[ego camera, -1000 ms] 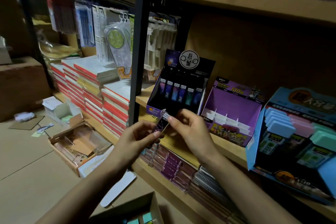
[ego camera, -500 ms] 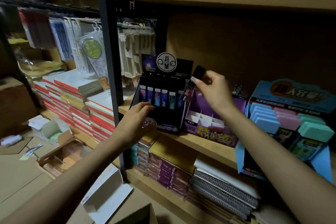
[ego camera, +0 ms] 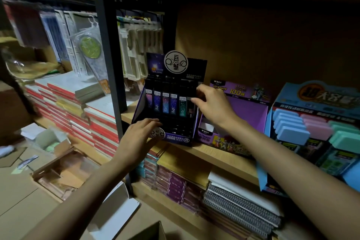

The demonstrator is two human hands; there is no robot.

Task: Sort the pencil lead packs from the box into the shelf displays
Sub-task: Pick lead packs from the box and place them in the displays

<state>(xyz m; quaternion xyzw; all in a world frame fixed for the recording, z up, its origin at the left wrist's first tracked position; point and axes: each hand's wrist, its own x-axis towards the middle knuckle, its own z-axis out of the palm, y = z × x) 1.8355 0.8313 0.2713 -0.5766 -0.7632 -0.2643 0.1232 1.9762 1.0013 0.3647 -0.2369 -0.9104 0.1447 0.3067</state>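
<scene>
**Lead pack at the end slot of the black display**

Hands are apart, both at the black display (ego camera: 175,136) in the middle of the frame, which stands on the wooden shelf (ego camera: 214,152). The left hand (ego camera: 140,134) rests on the display's lower front corner with its fingers laid flat, seemingly steadying it. The right hand (ego camera: 212,103) is at the right end of the upper row. Its fingertips (ego camera: 193,99) touch the top of a dark pencil lead pack (ego camera: 190,110) standing in the last slot. Whether it pinches the pack or only pushes it down I cannot tell — the thumb is hidden.

Risks, as I judge them: the display looks like light card and sits near the shelf's front edge. A hard push from the right hand could tip or slide it, which is probably why the left hand braces it. The pack could also catch on a slot divider and sit crooked, or knock its neighbour out of line. Dim light makes the slot hard to read.

Count: five brightly labelled packs (ego camera: 165,103) stand upright side by side in the row, and the dark one makes six. Three displays stand on this shelf — the black one, a purple display (ego camera: 247,109) just right of it, and a blue display (ego camera: 311,103) with pastel blocks at the far right. One cardboard box (ego camera: 148,232) shows at the bottom edge of the frame.
</scene>
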